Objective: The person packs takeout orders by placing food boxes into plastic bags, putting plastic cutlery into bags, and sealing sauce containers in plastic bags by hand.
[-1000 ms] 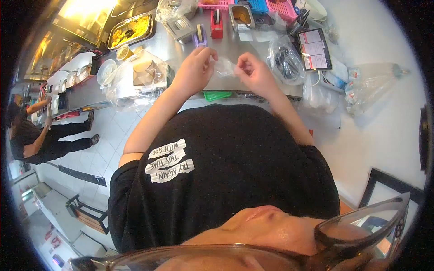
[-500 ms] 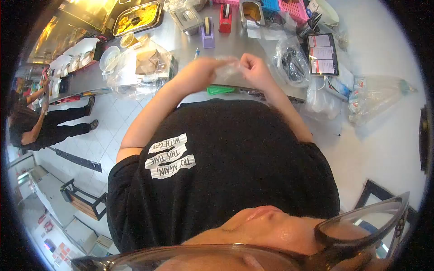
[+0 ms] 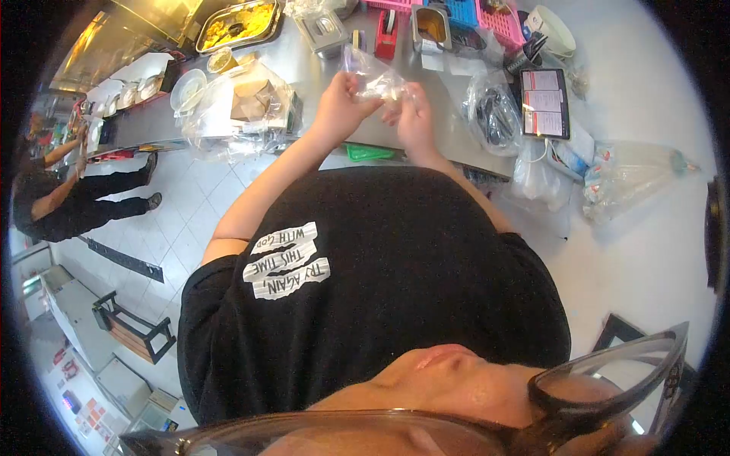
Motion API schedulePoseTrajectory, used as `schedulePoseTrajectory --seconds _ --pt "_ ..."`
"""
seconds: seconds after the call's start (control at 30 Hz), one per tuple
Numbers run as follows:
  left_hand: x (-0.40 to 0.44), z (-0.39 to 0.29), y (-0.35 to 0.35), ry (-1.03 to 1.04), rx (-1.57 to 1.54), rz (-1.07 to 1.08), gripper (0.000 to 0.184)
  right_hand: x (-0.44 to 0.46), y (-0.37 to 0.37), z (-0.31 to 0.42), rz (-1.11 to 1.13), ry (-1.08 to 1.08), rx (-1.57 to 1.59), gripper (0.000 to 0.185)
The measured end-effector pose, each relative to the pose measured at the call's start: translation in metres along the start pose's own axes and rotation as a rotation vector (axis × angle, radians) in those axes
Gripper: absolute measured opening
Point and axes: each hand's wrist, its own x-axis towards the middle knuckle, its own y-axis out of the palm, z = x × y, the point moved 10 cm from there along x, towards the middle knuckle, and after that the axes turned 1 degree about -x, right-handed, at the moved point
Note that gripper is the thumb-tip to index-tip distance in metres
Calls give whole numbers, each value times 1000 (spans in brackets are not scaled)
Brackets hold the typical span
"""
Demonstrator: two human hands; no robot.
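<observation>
A small clear plastic bag is held up above the steel counter, stretched between my two hands. My left hand has its fingers closed on the bag's left side. My right hand pinches its right side, fingers curled inward. Something pale and shiny shows low in the bag between the fingers; whether it is contents or folded plastic I cannot make out. Just beyond the bag are a red tape dispenser and a lidded steel container.
Left on the counter lies a large clear bag around a brown paper package. A food tray stands behind. To the right are bagged black items and a tablet. Another person stands at far left.
My hands have turned and moved slightly, and the plastic bag, blurred before, now stands upright and spread between them. The view has shifted a little.
</observation>
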Motion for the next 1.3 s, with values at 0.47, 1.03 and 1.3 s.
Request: schedulePoseTrajectory --seconds 0.47,1.03,1.3 --pt "-21 34 52 -533 -1075 375 35 -20 -2 39 28 -409 -772 30" --pt "-3 32 18 -380 -624 495 36 -6 21 49 127 -501 -812 19" --pt "-15 46 11 -333 -680 483 34 -13 64 44 183 -522 -512 31"
